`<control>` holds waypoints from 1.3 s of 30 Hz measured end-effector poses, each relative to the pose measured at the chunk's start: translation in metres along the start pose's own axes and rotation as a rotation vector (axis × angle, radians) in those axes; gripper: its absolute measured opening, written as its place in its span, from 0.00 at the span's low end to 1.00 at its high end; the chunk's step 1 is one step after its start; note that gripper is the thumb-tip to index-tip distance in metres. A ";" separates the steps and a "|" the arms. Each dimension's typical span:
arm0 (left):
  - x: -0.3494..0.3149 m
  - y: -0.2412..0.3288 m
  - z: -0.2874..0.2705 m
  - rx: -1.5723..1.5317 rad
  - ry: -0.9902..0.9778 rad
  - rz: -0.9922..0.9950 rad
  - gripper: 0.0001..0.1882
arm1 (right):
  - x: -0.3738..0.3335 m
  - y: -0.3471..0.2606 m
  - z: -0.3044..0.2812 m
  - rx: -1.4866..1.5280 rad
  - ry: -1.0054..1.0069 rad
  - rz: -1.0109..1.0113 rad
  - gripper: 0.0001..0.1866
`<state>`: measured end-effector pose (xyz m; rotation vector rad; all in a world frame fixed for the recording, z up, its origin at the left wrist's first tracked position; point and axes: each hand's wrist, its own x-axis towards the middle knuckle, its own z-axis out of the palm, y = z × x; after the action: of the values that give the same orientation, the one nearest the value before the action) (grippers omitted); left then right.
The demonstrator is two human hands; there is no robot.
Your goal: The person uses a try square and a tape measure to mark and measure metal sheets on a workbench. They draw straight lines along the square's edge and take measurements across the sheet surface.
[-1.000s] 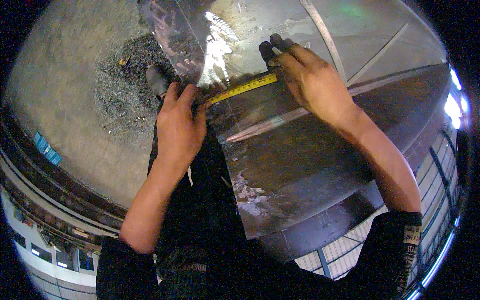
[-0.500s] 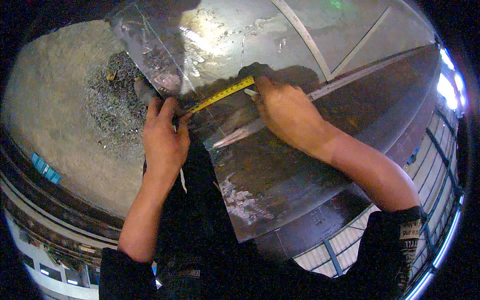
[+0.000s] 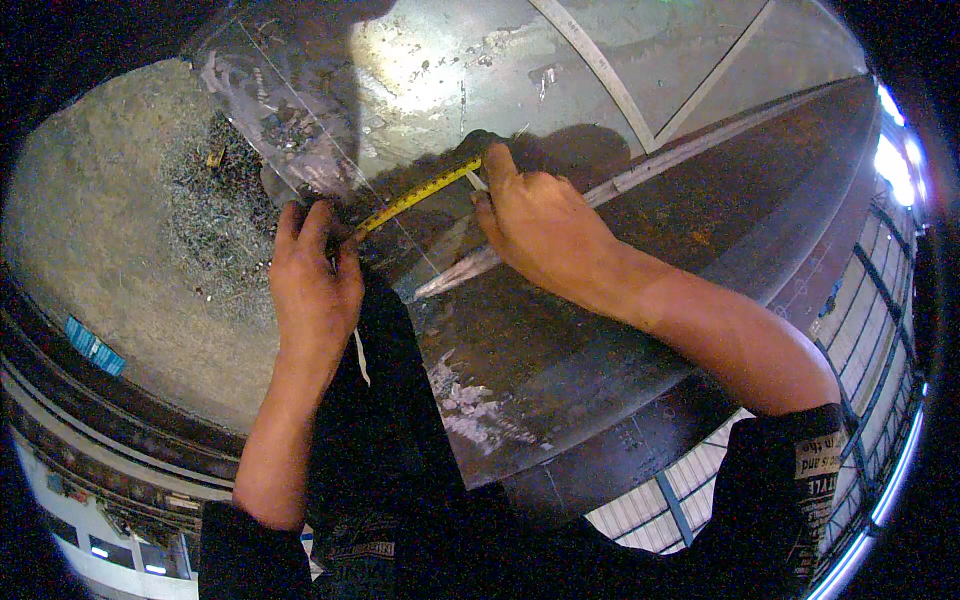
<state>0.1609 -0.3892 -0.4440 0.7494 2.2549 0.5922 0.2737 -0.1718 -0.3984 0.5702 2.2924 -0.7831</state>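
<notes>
A yellow tape measure (image 3: 418, 195) lies stretched across a dark steel plate (image 3: 560, 330), its blade running up and to the right. My left hand (image 3: 318, 285) is closed around its lower end at the plate's left edge; what sits under those fingers is hidden. At the blade's other end my right hand (image 3: 545, 220) presses its fingers on the tape. A short white stick (image 3: 477, 181), like chalk or a marking stone, pokes out between that thumb and fingers. Thin straight lines are marked on the steel, one crossing just below the tape.
A raised weld seam (image 3: 600, 192) crosses the plate. Pale strips (image 3: 600, 70) form a V on the brighter steel beyond. Left of the edge, metal shavings (image 3: 205, 200) heap on the floor far below. A blue object (image 3: 94, 347) lies there too.
The whole view has shifted slightly, so hands and plate appear a little further left. Both hands keep their hold on the tape, and the white stick now points more upward against the blade.
</notes>
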 end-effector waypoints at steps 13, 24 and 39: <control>0.001 0.004 -0.003 0.039 0.018 0.024 0.21 | 0.004 -0.002 0.007 -0.001 -0.042 0.058 0.18; -0.001 0.007 -0.002 0.017 0.030 0.015 0.22 | -0.009 -0.017 -0.052 -0.031 -0.665 0.096 0.11; 0.007 0.009 -0.026 -0.208 0.063 -0.099 0.11 | -0.061 -0.057 -0.098 -0.281 -0.253 -0.212 0.15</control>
<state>0.1408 -0.3832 -0.4246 0.5197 2.2295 0.7974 0.2415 -0.1604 -0.2739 0.0961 2.1945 -0.5774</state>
